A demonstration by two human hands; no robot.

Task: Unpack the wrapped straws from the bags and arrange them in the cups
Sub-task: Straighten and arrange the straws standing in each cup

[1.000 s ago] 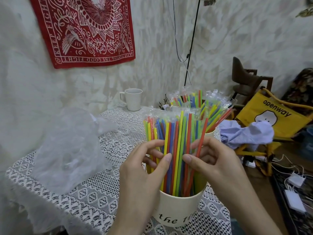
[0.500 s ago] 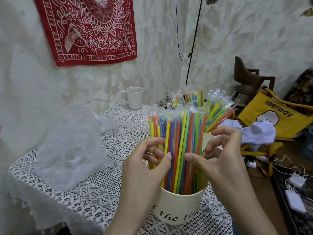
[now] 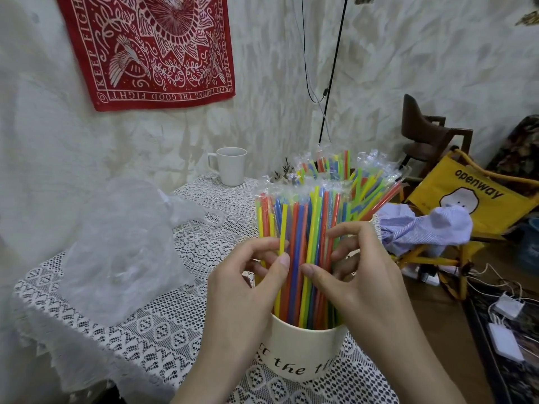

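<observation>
A cream cup (image 3: 303,352) lettered "the" stands on the lace tablecloth (image 3: 163,330), full of upright wrapped straws (image 3: 303,243) that the left hand (image 3: 248,290) and right hand (image 3: 358,284) pinch between curled fingers and thumbs.

Table (image 3: 180,339): covered with a white lace cloth that hangs over the near-left edge.
Bag (image 3: 122,249): clear crumpled plastic, lying on the left of the cloth.
Mug (image 3: 232,167): white, upright at the far edge by the wall.
Cup (image 3: 303,354): cream, lettered, at the near edge, full of upright straws.
</observation>
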